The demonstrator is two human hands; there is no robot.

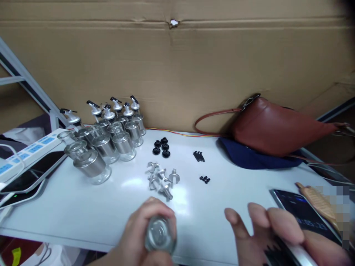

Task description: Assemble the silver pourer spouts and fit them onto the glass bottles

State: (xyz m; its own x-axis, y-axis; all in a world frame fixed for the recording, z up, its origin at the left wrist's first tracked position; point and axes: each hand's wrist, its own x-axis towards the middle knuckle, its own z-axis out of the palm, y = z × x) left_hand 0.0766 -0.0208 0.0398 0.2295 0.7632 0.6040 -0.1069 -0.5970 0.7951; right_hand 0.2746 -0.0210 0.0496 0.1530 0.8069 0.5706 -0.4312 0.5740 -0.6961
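Observation:
My left hand is wrapped round a small clear glass bottle near the table's front edge, with one round end of the bottle towards me. On the right, blurred and close to the camera, my right hand is closed on a black and silver object, whose kind I cannot make out; its fingertips point up. Just beyond the left hand lies a loose cluster of silver pourer spouts. Behind them sit several round black stoppers. Several black flip levers and tiny black caps lie farther right.
Several glass bottles with metal bands stand at the left, some with pourers fitted. Power strip and phone lie beside them. A brown bag rests on a blue cap; another phone shows a timer. Cardboard stands behind.

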